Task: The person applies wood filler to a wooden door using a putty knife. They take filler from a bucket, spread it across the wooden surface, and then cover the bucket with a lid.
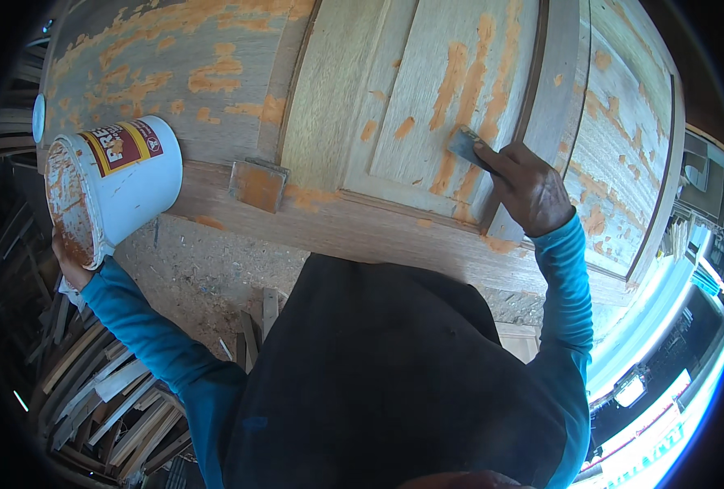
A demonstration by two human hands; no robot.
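My right hand (533, 189) is closed round a putty knife (464, 145), its blade resting on a wooden door panel (394, 167) streaked with orange-brown filler. On the left, my left hand (72, 262) grips the lower rim of a white plastic bucket (138, 183), most of its fingers hidden. The bucket lies tilted on its side with its mouth facing left, and orange filler smears its inside wall. Between the hands, a small square plate (259, 187) coated with filler sits on the door's near edge.
More filler-patched wood (166, 73) extends to the far left, and another patched panel (622, 138) stands at the right. A round white lid (38, 118) is at the left edge. Stacked wood strips (117, 399) fill the lower left, beside a dusty floor (207, 261).
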